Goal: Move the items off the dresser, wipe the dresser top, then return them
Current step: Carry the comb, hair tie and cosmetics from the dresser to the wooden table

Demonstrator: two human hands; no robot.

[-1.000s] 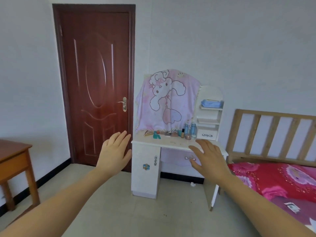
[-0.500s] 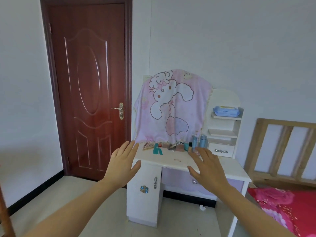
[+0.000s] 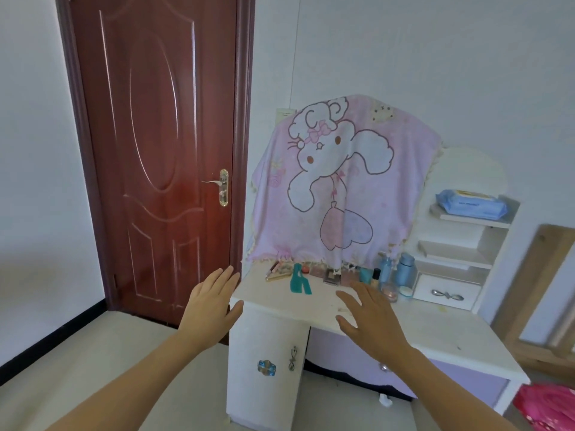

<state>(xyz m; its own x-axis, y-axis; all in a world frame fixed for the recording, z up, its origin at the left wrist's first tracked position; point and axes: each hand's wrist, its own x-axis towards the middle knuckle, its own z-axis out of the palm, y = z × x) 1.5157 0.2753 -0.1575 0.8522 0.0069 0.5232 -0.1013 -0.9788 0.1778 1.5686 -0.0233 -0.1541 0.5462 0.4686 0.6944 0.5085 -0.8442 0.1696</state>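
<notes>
A white dresser (image 3: 435, 331) stands against the wall, its mirror covered by a pink cartoon cloth (image 3: 339, 185). Along the back of its top lie a teal comb (image 3: 298, 279), small makeup cases (image 3: 329, 276), a gold tube (image 3: 275, 276), and blue bottles (image 3: 404, 270). My left hand (image 3: 210, 303) is held out flat just left of the dresser's front corner, holding nothing. My right hand (image 3: 370, 318) hovers with straight fingers over the front of the dresser top, also holding nothing.
A pack of wet wipes (image 3: 471, 205) lies on the dresser's upper side shelf. A dark red door (image 3: 155, 150) is shut to the left. A wooden bed frame (image 3: 550, 293) with red bedding (image 3: 547, 405) stands at the right.
The view has come closer to the dresser, which now looks much larger. Both hands stay raised and flat, now reaching the dresser's front edge.
</notes>
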